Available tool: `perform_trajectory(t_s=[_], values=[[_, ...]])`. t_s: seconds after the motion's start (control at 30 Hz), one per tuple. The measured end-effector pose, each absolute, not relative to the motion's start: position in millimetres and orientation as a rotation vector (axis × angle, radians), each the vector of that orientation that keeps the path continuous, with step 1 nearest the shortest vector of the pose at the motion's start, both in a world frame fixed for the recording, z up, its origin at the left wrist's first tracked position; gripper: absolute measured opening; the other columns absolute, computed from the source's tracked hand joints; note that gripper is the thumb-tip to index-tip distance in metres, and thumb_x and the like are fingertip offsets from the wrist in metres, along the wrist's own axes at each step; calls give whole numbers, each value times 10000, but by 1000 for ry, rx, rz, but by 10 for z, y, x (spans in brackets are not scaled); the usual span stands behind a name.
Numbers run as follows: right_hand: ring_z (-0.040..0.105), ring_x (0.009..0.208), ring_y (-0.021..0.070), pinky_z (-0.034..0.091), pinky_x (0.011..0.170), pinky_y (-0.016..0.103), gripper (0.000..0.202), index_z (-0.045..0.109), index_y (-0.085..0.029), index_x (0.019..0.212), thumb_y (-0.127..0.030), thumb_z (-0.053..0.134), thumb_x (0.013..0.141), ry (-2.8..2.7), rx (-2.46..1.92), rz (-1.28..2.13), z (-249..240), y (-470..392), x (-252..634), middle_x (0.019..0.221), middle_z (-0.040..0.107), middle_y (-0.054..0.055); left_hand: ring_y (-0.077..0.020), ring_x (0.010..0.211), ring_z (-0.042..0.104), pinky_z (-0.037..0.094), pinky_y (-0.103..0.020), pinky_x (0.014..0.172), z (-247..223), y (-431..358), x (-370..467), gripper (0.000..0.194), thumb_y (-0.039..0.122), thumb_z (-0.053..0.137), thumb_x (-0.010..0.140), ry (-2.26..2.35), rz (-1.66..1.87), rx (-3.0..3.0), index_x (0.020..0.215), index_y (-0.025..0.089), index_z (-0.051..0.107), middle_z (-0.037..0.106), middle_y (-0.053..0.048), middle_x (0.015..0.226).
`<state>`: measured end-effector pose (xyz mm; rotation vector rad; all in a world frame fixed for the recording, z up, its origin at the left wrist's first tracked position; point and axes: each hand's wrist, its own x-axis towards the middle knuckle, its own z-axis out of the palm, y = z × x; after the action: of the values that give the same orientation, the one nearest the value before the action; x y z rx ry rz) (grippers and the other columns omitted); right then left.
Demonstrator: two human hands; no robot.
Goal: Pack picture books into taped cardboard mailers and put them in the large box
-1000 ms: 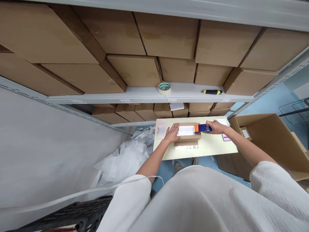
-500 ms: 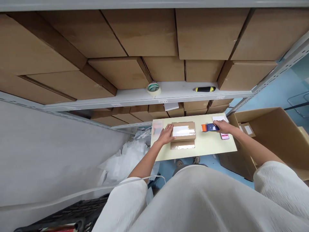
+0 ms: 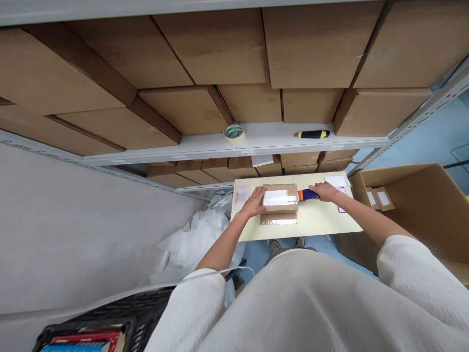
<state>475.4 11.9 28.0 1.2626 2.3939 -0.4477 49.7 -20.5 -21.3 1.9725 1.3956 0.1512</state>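
Observation:
A small brown cardboard box (image 3: pixel 280 207) with a white label and shiny clear tape on top lies on the pale yellow board (image 3: pixel 326 217). My left hand (image 3: pixel 254 201) grips its left end, fingers over the top and thumb at the near side. In my right hand (image 3: pixel 324 191) is a blue tape dispenser (image 3: pixel 309 194) with an orange front, its tip right by the box's right end. Whether the tip touches the box I cannot tell. A flap with clear tape shows along the box's near side.
Several cartons fill the shelf (image 3: pixel 271 142), where a tape roll (image 3: pixel 234 133) and a yellow-black utility knife (image 3: pixel 312 134) lie. A phone (image 3: pixel 341 192) rests under my right forearm. At right stands a large open carton (image 3: pixel 421 195) with small parcels; at lower left, a black crate (image 3: pixel 141 313).
My right hand has moved left with the tape dispenser, bringing its orange front up to the box's right end. My left hand stays on the box. The view has shifted slightly.

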Motion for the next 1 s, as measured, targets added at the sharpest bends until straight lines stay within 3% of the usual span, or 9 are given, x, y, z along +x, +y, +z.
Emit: perform_trajectory(t_s=[0.17,0.33,0.53,0.63,0.7,0.77,0.87,1.0], values=[[718,976,347,480,840,411,508,590,-266,1336,-322,781,868,2331,1259,-536,338,280,4586,1111,744,150,-352,1708,100,245,-505,1367,-222,-219,506,1085,354,820,808,1383,185,1948,1733,257,263,215,-109,1828],[721,1016,348,485,850,398,533,627,-264,1204,-178,840,723,2208,1255,-589,117,218,4446,1080,751,130,-349,1708,103,219,-499,1373,-233,-230,510,1099,353,822,804,1400,185,1933,1737,245,251,207,-121,1830],[706,910,283,444,708,316,491,548,-251,1155,-341,845,775,2046,1670,-793,-166,35,4790,1100,739,112,-338,1710,83,220,-490,1371,-262,-250,491,1090,393,818,821,1396,206,1923,1737,259,243,197,-113,1833],[681,850,251,427,685,303,414,512,-256,1147,-494,739,895,1938,1953,-916,-225,-66,4992,1029,737,74,-340,1709,84,198,-492,1377,-290,-249,483,1092,395,820,819,1388,212,1925,1736,248,245,195,-127,1832],[671,847,247,435,702,313,274,515,-248,1163,-450,588,992,1908,2072,-927,-265,-171,5032,1033,730,82,-347,1708,83,187,-504,1379,-309,-245,480,1093,399,820,819,1389,213,1924,1735,245,245,190,-133,1832],[669,895,259,451,735,331,223,534,-235,1202,-330,506,1003,1937,2106,-849,-317,-301,4993,1133,715,118,-354,1708,84,188,-516,1377,-322,-243,480,1092,404,820,816,1390,222,1930,1733,248,249,193,-134,1832],[667,980,293,483,797,372,372,548,-217,1310,-228,519,940,1977,2098,-721,-409,-504,4844,1264,674,165,-355,1708,93,192,-522,1376,-316,-242,483,1084,403,820,813,1380,223,1949,1728,254,259,209,-133,1828],[655,1121,353,497,899,428,552,475,-195,1485,-186,511,934,2026,2032,-656,-529,-693,4646,1287,668,218,-352,1710,81,182,-525,1380,-273,-240,491,1065,405,807,829,1374,180,1969,1728,240,261,208,-134,1826]])
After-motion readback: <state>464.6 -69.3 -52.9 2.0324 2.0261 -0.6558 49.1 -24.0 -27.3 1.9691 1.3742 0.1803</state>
